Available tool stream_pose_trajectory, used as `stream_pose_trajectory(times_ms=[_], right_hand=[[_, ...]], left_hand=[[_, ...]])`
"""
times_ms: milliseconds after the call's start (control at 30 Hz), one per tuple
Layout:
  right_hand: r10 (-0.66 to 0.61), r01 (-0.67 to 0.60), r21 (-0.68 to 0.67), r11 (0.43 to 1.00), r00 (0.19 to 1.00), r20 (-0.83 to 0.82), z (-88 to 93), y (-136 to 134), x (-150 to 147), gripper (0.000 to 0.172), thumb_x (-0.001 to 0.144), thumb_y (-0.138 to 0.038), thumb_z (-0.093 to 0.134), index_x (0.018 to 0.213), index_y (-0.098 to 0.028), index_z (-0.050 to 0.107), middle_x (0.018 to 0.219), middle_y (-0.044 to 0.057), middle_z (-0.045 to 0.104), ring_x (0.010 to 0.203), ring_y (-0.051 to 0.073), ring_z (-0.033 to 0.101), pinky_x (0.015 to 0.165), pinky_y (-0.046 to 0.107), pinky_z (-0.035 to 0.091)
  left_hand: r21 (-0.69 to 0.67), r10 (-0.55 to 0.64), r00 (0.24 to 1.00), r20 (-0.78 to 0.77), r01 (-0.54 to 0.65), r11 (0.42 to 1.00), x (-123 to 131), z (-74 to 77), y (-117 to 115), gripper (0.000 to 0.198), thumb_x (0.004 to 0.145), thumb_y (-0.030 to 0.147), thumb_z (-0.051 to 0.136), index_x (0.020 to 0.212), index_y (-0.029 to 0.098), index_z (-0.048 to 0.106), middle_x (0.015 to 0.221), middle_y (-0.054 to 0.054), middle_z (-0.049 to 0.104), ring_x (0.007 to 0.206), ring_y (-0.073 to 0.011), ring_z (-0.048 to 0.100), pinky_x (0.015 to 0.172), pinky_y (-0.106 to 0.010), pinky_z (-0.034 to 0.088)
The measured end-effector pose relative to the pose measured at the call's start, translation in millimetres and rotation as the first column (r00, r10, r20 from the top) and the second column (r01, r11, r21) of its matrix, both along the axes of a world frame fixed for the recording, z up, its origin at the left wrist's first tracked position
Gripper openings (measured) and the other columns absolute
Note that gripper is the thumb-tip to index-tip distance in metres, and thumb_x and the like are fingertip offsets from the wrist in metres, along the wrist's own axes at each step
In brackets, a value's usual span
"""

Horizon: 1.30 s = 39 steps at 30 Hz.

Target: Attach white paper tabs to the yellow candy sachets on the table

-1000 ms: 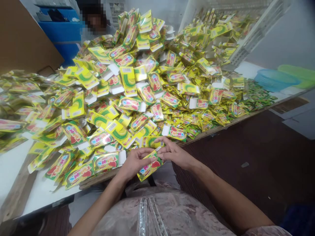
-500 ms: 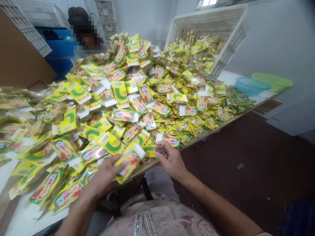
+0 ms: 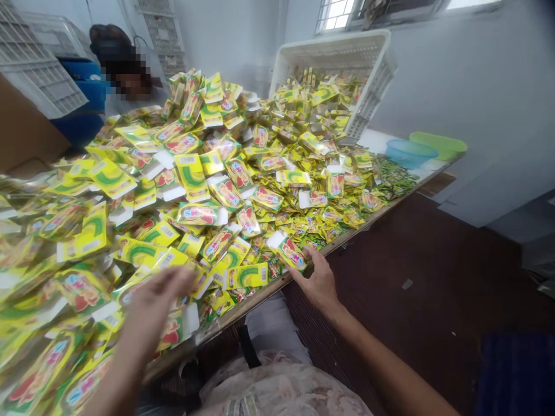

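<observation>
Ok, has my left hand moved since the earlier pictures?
Yes. Judged against the table's wooden front edge, your left hand has moved leftward along it and inward, over the heaped boxes.

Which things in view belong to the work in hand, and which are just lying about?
Apparently in use:
- printed carton at the right hand
- piled cartons around the blurred left hand
- small sachets
- white plastic crate holding more cartons

Apparently just lying about:
- light blue basin
- green basin
- pale floor scrap
</observation>
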State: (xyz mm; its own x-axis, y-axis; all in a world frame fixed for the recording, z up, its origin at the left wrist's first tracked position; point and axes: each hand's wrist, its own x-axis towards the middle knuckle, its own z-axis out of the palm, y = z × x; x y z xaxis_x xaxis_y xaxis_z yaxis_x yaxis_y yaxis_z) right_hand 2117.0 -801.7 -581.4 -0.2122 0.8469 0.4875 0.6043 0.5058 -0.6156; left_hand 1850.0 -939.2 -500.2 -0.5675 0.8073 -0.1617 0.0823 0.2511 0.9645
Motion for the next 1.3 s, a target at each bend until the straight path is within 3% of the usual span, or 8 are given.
stream_pose_trajectory(times_ms=[133,267,400,500,667,1033,1167,1300], right_hand=[[0.101,-0.116,-0.094,0.989,0.983,-0.154,7.8,-46,-18,0.046,0.075,-0.04,0.067,0.112,-0.02,0.049,0.102,0.009,0.062,0.091,0.022,0.06,0.079,0.035,0.049],[0.344,-0.363,-0.155,0.919,0.929,-0.136,16.1,-47,-15,0.04,0.078,-0.04,0.065,0.111,-0.022,0.053,0.104,0.008,0.065,0.094,0.021,0.061,0.081,0.032,0.049],[-0.063,0.062,-0.176,0.983,0.998,-0.001,19.8,15,17,0.025,0.087,-0.033,0.048,0.104,-0.017,0.058,0.101,0.011,0.067,0.095,0.023,0.061,0.084,0.035,0.044],[-0.271,0.359,-0.262,0.896,0.909,0.317,15.7,60,32,0.03,0.088,-0.036,0.047,0.106,-0.015,0.058,0.09,0.01,0.068,0.086,0.025,0.062,0.075,0.033,0.042],[-0.053,0.237,-0.224,0.945,0.788,0.613,7.3,81,25,0.02,0.085,-0.031,0.055,0.087,-0.015,0.065,0.088,0.011,0.066,0.085,0.023,0.059,0.07,0.028,0.037],[0.25,-0.023,-0.342,0.939,0.729,0.637,24.5,88,29,0.011,0.069,-0.024,0.07,0.074,-0.017,0.063,0.07,0.003,0.061,0.067,0.016,0.053,0.059,0.024,0.031],[0.218,-0.112,-0.242,0.964,0.851,0.477,32.8,72,22,0.023,0.074,-0.035,0.064,0.062,-0.017,0.055,0.065,0.003,0.055,0.067,0.017,0.049,0.061,0.025,0.031],[0.22,-0.255,-0.369,0.894,0.966,-0.135,42.2,32,-9,0.032,0.074,-0.048,0.062,0.067,-0.019,0.053,0.061,-0.001,0.05,0.06,0.014,0.045,0.057,0.025,0.035]], left_hand=[[0.045,-0.309,0.889,0.337,0.312,0.949,72,-36.8,32,0.058,0.059,0.054,0.076,0.1,0.015,0.065,0.089,-0.008,0.073,0.083,-0.0244,0.067,0.075,-0.031,0.052],[0.144,-0.23,0.887,0.402,0.186,0.972,91,-47.0,48,0.053,0.06,0.046,0.078,0.098,0.014,0.059,0.083,-0.006,0.072,0.076,-0.0225,0.067,0.069,-0.03,0.053],[0.14,-0.196,0.836,0.513,0.144,0.98,83,-40.6,45,0.058,0.055,0.041,0.082,0.098,0.016,0.051,0.085,-0.006,0.072,0.077,-0.0227,0.068,0.07,-0.031,0.053],[0.138,-0.189,0.801,0.568,0.134,0.981,82,-41.0,40,0.059,0.052,0.038,0.084,0.098,0.016,0.054,0.095,-0.009,0.072,0.084,-0.0239,0.068,0.074,-0.032,0.053],[0.152,-0.209,0.781,0.588,0.147,0.977,78,-46.6,31,0.049,0.058,0.032,0.081,0.1,0.016,0.06,0.101,-0.007,0.07,0.092,-0.0233,0.066,0.078,-0.029,0.052],[0.144,-0.246,0.821,0.515,0.2,0.969,75,-54.3,27,0.044,0.063,0.04,0.078,0.095,0.015,0.062,0.092,-0.006,0.072,0.076,-0.0172,0.066,0.067,-0.023,0.049],[0.157,-0.303,0.84,0.449,0.26,0.953,75,-59.7,26,0.045,0.065,0.042,0.076,0.098,0.015,0.063,0.093,-0.007,0.072,0.079,-0.0196,0.067,0.073,-0.027,0.05],[0.11,-0.306,0.871,0.383,0.286,0.952,72,-64.3,26,0.049,0.06,0.04,0.079,0.099,0.013,0.065,0.095,-0.01,0.072,0.09,-0.0259,0.065,0.079,-0.033,0.049]])
